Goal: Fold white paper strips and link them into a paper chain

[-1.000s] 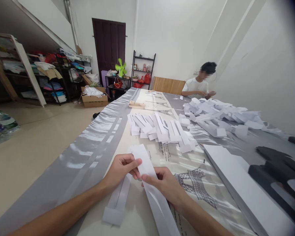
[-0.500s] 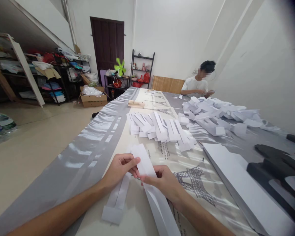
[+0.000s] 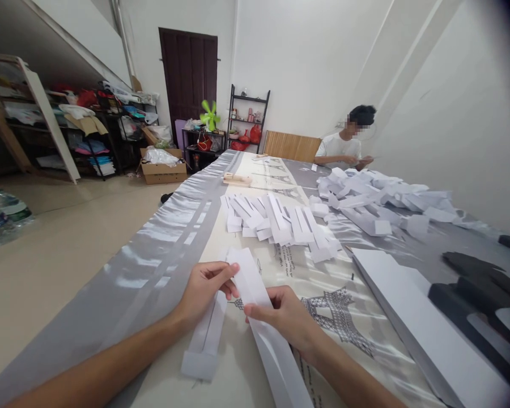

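Observation:
Between my hands is a long white paper strip [image 3: 276,345], slanting from the middle of the table down toward me. My left hand [image 3: 210,286] pinches its far left edge with thumb and fingers. My right hand [image 3: 278,311] grips the strip lower down, thumb on top and fingers beneath. Under my left wrist lies a folded paper piece [image 3: 202,362] with a flap at its near end; part of it is hidden by the hand. Just beyond my hands several folded paper pieces [image 3: 276,221] overlap in a row.
A stack of white paper sheets [image 3: 412,306] lies to the right, beside a black object [image 3: 471,317]. Farther back sits a large heap of folded paper [image 3: 386,192]. A co-worker [image 3: 344,144] handles paper at the far side. A printed cloth covers the table [image 3: 153,249].
My left fingers have shifted slightly left along the strip's edge. The folded piece beneath that hand has moved a little away from me. My right hand keeps its grip.

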`<state>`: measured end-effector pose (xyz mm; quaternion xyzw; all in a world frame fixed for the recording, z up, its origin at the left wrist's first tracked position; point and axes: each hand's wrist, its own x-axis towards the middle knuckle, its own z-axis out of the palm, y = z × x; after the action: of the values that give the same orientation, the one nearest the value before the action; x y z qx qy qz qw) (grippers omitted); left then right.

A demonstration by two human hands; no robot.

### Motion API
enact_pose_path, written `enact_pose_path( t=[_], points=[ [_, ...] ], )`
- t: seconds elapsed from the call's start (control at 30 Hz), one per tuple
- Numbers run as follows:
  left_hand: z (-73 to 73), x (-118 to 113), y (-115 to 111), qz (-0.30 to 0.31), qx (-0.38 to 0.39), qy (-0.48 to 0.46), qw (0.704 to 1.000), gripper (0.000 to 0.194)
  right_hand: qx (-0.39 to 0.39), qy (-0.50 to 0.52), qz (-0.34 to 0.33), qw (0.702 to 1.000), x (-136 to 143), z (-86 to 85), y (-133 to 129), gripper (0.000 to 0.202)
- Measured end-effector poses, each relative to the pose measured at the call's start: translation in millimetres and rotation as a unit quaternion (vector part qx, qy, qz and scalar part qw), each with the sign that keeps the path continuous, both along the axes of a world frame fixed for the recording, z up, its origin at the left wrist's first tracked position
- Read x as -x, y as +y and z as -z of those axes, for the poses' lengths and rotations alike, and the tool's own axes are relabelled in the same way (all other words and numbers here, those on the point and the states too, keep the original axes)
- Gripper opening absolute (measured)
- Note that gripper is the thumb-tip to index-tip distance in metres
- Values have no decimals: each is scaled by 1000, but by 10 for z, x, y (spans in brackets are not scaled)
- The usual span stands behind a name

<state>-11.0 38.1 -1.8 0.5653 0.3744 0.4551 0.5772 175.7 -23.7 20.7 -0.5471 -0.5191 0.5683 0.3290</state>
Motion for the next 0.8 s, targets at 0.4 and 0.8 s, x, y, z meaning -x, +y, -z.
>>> enact_pose_path(
  t=[0.4,0.8],
  points=[
    [48,14,51,-38,25,-32,998,38,-3,2,-18,1000,-8,23,-1,27],
    [-2,12,44,9,-19,-18,1000,35,-36,-26,-42,998,-16,103,1,24]
  ],
)
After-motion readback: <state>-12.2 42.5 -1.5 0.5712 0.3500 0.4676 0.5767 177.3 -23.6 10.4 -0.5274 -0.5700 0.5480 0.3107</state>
